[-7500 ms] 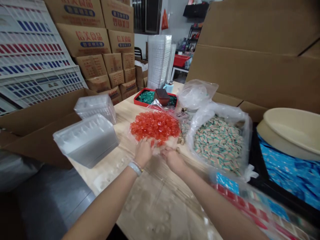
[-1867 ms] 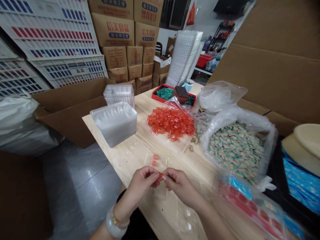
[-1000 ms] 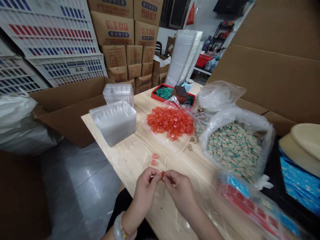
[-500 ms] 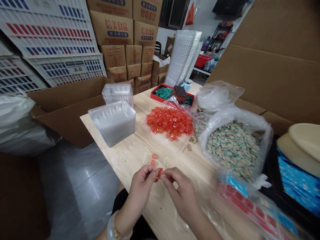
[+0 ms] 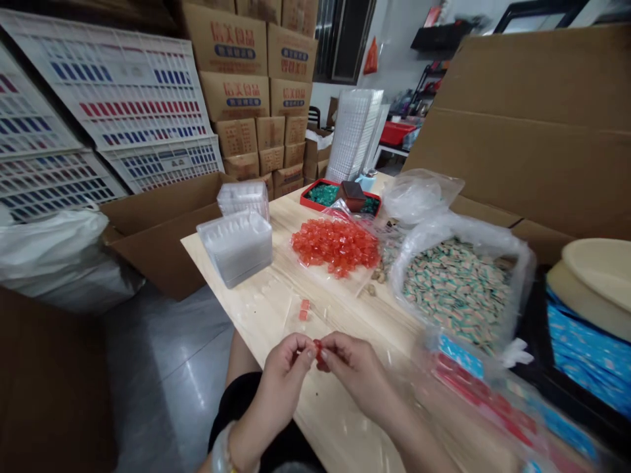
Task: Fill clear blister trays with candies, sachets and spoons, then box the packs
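Head view: noted left hand [image 5: 283,371] and right hand [image 5: 359,371] close together over the near part of the wooden surface [image 5: 340,427], both pinching one small red piece [image 5: 320,355] between thumb and forefinger, tips almost meeting. Located between the two sets of fingertips, just nearer than a pair of orange-red pieces [image 5: 304,310] lying on the surface, and well short of the heaped orange-red pile [image 5: 338,246]. Judged a fine two-handed fingertip job on this single piece; cannot make out the exact action at this scale. For good results: pinch lightly at opposite ends, steady with one side while turning or pressing with the other, and avoid squeezing hard enough to crush or flick away. Best to work low above bare wood, for easy recovery after a slip, and to shift the fingertips outward for a clearer sight of the edges. As to looks: darker red than the pair beyond, small, largely hidden behind the fingertips; cannot tell full outline, nor wrapped from bare. By comparison, paler, squarish and somewhat translucent in the pair; glossy, with bright glints, in the pile on its clear plastic sheet [image 5: 340,284].
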`<act>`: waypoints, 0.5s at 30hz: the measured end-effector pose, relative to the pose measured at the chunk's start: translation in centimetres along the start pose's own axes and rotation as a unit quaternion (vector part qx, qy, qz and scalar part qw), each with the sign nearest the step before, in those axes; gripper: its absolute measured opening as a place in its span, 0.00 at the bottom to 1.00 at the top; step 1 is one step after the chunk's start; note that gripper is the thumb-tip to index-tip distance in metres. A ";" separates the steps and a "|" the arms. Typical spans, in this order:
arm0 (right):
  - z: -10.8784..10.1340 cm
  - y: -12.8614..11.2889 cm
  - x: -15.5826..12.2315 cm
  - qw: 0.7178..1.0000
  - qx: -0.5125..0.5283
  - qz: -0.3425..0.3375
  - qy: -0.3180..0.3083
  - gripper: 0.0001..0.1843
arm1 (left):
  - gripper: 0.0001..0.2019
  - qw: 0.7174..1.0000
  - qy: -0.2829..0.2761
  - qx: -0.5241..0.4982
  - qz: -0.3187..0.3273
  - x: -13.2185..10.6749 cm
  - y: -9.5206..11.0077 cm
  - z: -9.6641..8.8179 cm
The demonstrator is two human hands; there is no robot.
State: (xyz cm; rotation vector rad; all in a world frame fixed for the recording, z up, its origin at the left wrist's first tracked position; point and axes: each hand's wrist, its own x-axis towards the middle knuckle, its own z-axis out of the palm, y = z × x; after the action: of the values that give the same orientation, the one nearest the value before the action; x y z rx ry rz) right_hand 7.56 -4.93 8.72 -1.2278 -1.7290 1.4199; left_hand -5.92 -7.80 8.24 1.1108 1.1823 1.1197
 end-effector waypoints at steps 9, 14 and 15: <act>1.3 0.3 -4.3 0.960 -0.240 -0.092 0.114 0.07 | 0.08 0.984 0.007 0.159 0.075 -3.7 1.0 2.2; 1.5 0.9 -4.4 0.960 -0.229 -0.073 0.147 0.09 | 0.08 0.980 0.009 0.190 0.057 -2.5 0.5 2.5; 1.4 1.0 -4.3 0.959 -0.230 -0.073 0.149 0.09 | 0.09 0.979 0.000 0.195 0.056 -2.4 0.5 2.5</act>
State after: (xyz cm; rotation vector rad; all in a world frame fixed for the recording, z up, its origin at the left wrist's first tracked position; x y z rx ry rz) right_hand 8.38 -9.45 7.88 -1.4282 -1.9424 0.7190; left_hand -3.63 -10.22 9.19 1.4909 1.3908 0.9958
